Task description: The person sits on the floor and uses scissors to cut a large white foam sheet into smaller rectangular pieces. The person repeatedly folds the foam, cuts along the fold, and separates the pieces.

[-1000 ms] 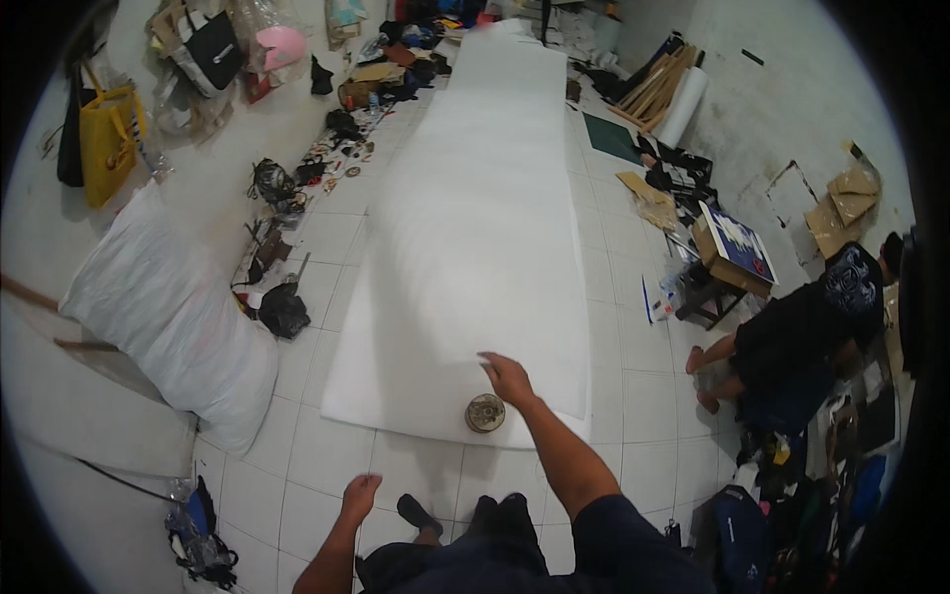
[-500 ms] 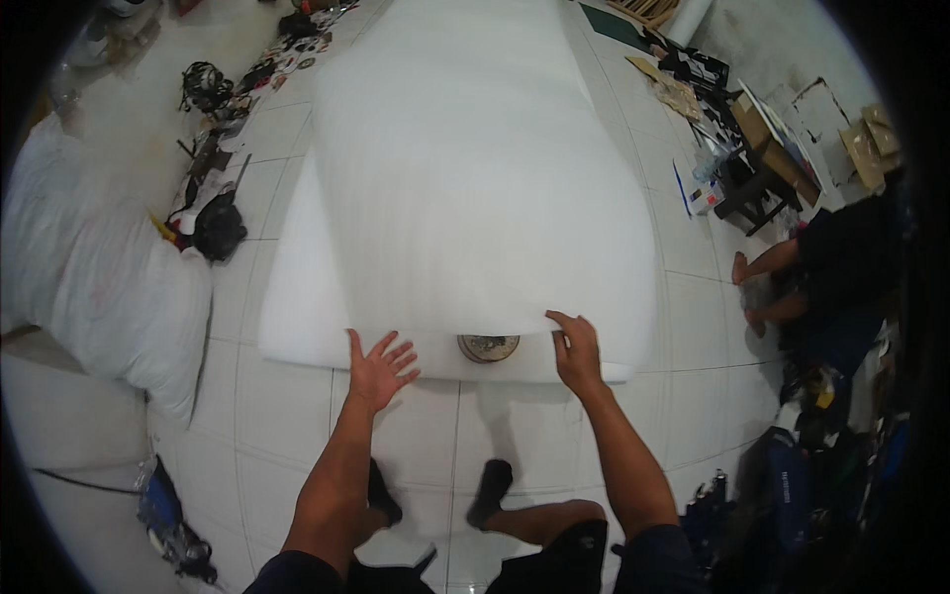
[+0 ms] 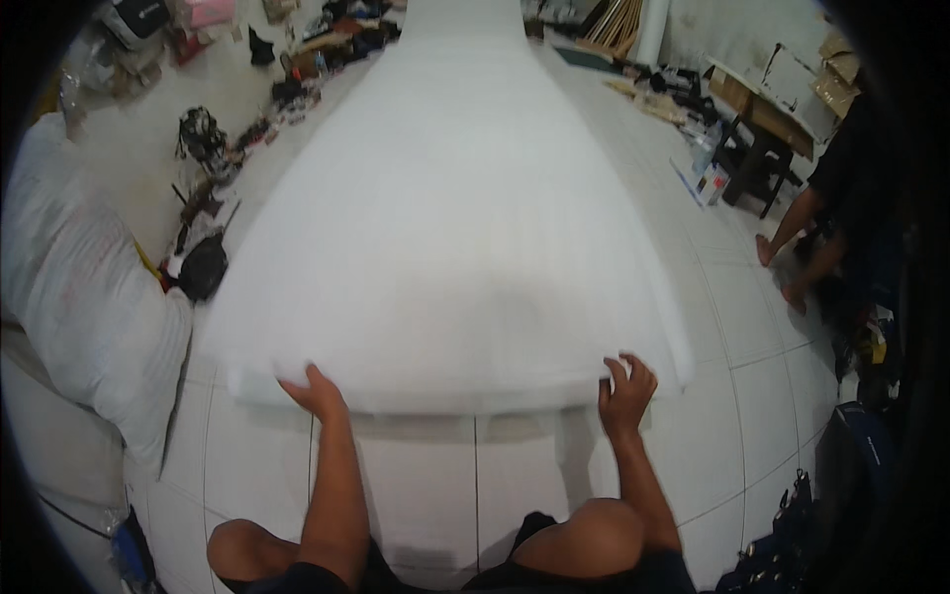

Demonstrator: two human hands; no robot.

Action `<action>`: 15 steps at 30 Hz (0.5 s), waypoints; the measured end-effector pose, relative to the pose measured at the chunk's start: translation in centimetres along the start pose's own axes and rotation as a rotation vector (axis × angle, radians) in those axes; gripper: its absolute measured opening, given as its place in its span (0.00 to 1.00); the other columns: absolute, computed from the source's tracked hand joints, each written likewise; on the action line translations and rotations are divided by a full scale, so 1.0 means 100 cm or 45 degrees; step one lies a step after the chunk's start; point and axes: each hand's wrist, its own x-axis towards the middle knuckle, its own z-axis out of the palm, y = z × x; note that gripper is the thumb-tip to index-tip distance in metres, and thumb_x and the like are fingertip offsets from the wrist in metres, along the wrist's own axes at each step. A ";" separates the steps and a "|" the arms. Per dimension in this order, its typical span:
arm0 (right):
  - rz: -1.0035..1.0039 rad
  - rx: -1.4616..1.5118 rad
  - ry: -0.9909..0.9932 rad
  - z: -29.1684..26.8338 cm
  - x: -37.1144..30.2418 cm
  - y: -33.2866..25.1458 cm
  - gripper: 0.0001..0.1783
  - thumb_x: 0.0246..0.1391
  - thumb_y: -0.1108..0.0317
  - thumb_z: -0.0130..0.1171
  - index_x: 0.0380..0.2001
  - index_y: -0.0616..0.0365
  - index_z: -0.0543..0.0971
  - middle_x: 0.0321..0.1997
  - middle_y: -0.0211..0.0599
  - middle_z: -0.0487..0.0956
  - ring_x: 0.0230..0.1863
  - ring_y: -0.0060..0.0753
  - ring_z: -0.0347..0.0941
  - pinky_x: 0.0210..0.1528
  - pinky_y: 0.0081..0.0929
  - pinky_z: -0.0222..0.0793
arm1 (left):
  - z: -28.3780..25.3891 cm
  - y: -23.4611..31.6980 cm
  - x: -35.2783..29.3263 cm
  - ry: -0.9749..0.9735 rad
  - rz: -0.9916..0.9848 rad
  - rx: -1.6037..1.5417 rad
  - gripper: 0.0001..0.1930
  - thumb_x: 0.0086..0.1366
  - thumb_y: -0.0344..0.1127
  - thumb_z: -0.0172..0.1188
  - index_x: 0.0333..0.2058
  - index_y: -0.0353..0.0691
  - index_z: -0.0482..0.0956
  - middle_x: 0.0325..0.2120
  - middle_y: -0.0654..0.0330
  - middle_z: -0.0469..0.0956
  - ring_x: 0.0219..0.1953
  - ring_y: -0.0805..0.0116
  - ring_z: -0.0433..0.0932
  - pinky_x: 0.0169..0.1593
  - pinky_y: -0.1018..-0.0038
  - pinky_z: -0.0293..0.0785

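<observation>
A wide sheet of white foam (image 3: 465,228) stretches away from me across the floor, lying over another white layer (image 3: 254,388) whose edge shows below it. At the near left part of its edge, my left hand (image 3: 319,394) is closed on the sheet between thumb and fingers, the fingertips blurred against the white. Farther right along the same edge, my right hand (image 3: 628,398) has its fingers curled, thumb and forefinger pinching the foam's rim. The round tin-like object seen earlier is hidden now.
A big stuffed white sack (image 3: 94,287) stands at left, with a black bag (image 3: 204,267) beside it. Clutter lines both walls. On the right are a dark stool (image 3: 757,168), cardboard (image 3: 752,109) and another person's bare foot (image 3: 765,249). Tiled floor (image 3: 416,485) lies in front.
My open left hand has moved left and closed on the sheet's edge. My right hand has shifted right. The sheet has come nearer and spread wider, covering the round object. I am crouching lower.
</observation>
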 end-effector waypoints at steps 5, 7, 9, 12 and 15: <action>0.028 0.177 -0.307 -0.009 -0.080 -0.012 0.15 0.46 0.63 0.66 0.24 0.59 0.71 0.30 0.45 0.74 0.34 0.46 0.72 0.41 0.41 0.65 | 0.006 -0.038 -0.032 -0.347 -1.160 -0.960 0.25 0.60 0.34 0.60 0.54 0.32 0.66 0.50 0.52 0.72 0.49 0.58 0.73 0.52 0.65 0.71; 0.045 0.401 -0.592 0.001 -0.071 -0.050 0.15 0.46 0.61 0.66 0.24 0.60 0.73 0.26 0.46 0.75 0.28 0.47 0.73 0.34 0.43 0.68 | 0.011 -0.046 -0.038 -0.628 -1.073 -0.846 0.23 0.59 0.38 0.62 0.50 0.33 0.70 0.47 0.55 0.73 0.46 0.60 0.74 0.50 0.65 0.72; -0.016 0.167 -0.564 0.020 -0.034 -0.053 0.16 0.48 0.57 0.63 0.28 0.60 0.76 0.30 0.47 0.77 0.32 0.48 0.74 0.36 0.45 0.69 | 0.012 -0.052 -0.040 -0.816 -0.992 -0.605 0.23 0.59 0.42 0.62 0.48 0.32 0.73 0.46 0.54 0.74 0.45 0.58 0.74 0.49 0.62 0.73; -0.110 -0.082 -0.935 0.031 0.046 -0.084 0.26 0.53 0.48 0.53 0.47 0.56 0.76 0.46 0.47 0.77 0.48 0.51 0.74 0.51 0.44 0.68 | 0.006 -0.057 -0.031 -0.886 -0.819 0.058 0.28 0.61 0.51 0.57 0.47 0.28 0.74 0.49 0.47 0.73 0.49 0.51 0.73 0.52 0.56 0.69; -0.255 -0.049 -0.730 0.057 0.081 -0.118 0.30 0.54 0.45 0.50 0.56 0.50 0.71 0.57 0.42 0.72 0.59 0.47 0.66 0.57 0.41 0.63 | 0.009 -0.078 -0.028 -0.946 -0.626 0.653 0.35 0.63 0.58 0.49 0.47 0.23 0.72 0.51 0.38 0.70 0.54 0.44 0.68 0.60 0.52 0.57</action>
